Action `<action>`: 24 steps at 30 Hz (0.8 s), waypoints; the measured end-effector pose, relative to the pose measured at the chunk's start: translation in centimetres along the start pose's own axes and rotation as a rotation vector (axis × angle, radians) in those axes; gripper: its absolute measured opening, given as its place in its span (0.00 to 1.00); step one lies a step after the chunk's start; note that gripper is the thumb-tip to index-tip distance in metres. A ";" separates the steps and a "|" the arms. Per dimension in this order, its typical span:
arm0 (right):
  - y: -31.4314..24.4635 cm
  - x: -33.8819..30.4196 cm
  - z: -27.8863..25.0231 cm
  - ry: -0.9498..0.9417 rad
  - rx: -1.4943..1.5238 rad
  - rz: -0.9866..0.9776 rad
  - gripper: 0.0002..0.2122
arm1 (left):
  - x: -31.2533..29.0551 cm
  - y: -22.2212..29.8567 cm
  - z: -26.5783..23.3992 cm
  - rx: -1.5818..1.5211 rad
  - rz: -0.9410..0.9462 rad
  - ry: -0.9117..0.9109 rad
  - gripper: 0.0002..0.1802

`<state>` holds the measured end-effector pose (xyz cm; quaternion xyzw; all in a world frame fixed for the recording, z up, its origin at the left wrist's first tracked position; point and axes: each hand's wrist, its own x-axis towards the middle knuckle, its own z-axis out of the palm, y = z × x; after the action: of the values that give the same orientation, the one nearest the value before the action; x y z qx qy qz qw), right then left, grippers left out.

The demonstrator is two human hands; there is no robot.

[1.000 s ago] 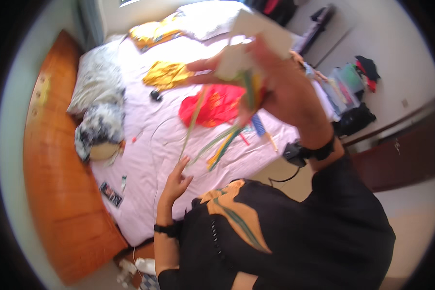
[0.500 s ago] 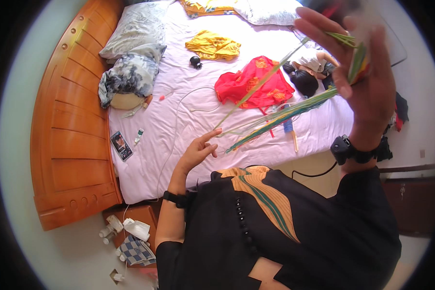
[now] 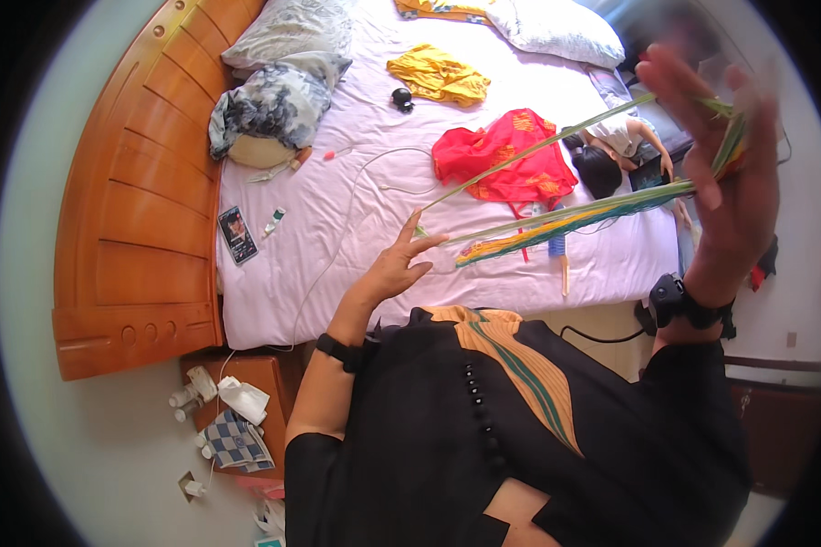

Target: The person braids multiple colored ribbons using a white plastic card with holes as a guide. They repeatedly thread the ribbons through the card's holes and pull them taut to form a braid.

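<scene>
My right hand (image 3: 734,173) is raised at the upper right, its fingers blurred and stretched up, holding a skein of thread looped around them. A green, yellow and teal bundle (image 3: 570,226) runs from it down toward my left hand (image 3: 394,269) and ends in loose tips. One green strand (image 3: 538,148) is stretched above the bundle between the two hands. It passes round the raised fingers of my left hand, which hold it taut over the bed. Where the strands cross my right palm is partly hidden.
On the pink-white bed (image 3: 337,246) lie a red cloth (image 3: 506,159), yellow cloth (image 3: 440,75), phone (image 3: 237,235), small tube (image 3: 274,222), cable and blue brush (image 3: 557,244). A person (image 3: 611,155) lies at the far right. A wooden headboard (image 3: 137,210) and cluttered bedside table (image 3: 274,392) stand at left.
The view has shifted, so the bed sits differently. My left hand has risen a little, its fingers more extended, and the strands between my hands spread into a clearer loop.
</scene>
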<state>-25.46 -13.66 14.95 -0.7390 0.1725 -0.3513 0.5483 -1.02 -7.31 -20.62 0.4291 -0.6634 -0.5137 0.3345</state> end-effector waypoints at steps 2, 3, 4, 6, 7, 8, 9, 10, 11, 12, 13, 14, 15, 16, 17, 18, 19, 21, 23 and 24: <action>0.6 0.2 -0.3 -0.044 0.071 0.002 0.21 | -0.3 -1.1 0.1 0.050 0.084 -0.031 0.27; 0.9 0.3 -0.4 -0.067 0.109 0.004 0.22 | -0.5 -1.7 0.1 0.076 0.125 -0.047 0.26; 0.3 -0.1 -0.9 -0.038 0.122 -0.006 0.23 | -0.5 -1.7 0.0 -0.097 0.057 -0.116 0.25; -0.4 -0.7 -0.9 0.058 0.106 -0.056 0.23 | -0.6 -2.1 0.3 -0.203 0.028 -0.077 0.25; -0.4 -0.8 -0.8 0.054 0.100 -0.056 0.23 | -0.6 -2.1 0.3 -0.252 0.013 -0.058 0.25; -0.2 -0.8 -0.6 0.051 0.094 -0.056 0.23 | -0.6 -2.0 0.2 -0.206 0.021 -0.050 0.25; -0.1 -0.9 -0.4 0.047 0.088 -0.057 0.23 | -0.6 -2.0 0.2 -0.160 0.029 -0.042 0.25; 0.3 -0.9 0.2 0.055 0.020 -0.069 0.22 | -0.6 -1.9 0.2 -0.112 0.038 -0.034 0.26; 0.4 -0.7 0.6 0.042 0.037 -0.069 0.23 | -0.7 -1.9 0.2 -0.061 0.050 -0.028 0.25; 0.4 -0.6 0.8 0.029 0.054 -0.070 0.23 | -0.8 -2.0 0.3 -0.010 0.061 -0.023 0.24; 0.1 -0.5 0.7 0.024 0.052 -0.087 0.23 | -0.8 -2.0 0.4 0.039 0.073 -0.015 0.24; -0.1 -0.4 0.5 0.019 0.049 -0.106 0.23 | -0.8 -1.9 0.3 0.122 0.105 0.037 0.22; -0.2 -0.3 0.3 0.013 0.048 -0.124 0.23 | -0.9 -1.9 0.3 0.205 0.137 0.088 0.21; -0.1 -0.6 0.4 0.056 -0.014 -0.160 0.24 | -0.7 -1.7 0.2 0.289 0.173 0.137 0.19; -0.4 -0.7 1.6 0.289 -0.305 -0.117 0.24 | -0.8 -0.6 -0.2 0.370 0.157 0.158 0.17; -0.6 -0.7 2.8 0.510 -0.575 -0.007 0.24 | -1.0 0.6 -0.7 0.451 0.140 0.179 0.15; -0.7 -0.7 2.8 0.529 -0.576 -0.001 0.24 | -1.0 1.4 -1.1 0.532 0.128 0.202 0.13; -1.0 -0.7 2.4 0.569 -0.577 0.013 0.24 | -0.8 0.4 -1.2 0.600 0.312 0.351 0.11; -1.4 -1.5 0.1 0.490 -0.288 -0.012 0.23 | -0.9 -0.4 -1.3 0.463 0.342 0.379 0.10; -1.6 -2.0 -1.4 0.450 -0.146 -0.023 0.23 | -1.0 -0.8 -1.4 0.293 0.279 0.331 0.11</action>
<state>-28.02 -12.81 16.04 -0.6816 0.3069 -0.5003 0.4370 0.78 -7.06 -21.09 0.4554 -0.7198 -0.2838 0.4403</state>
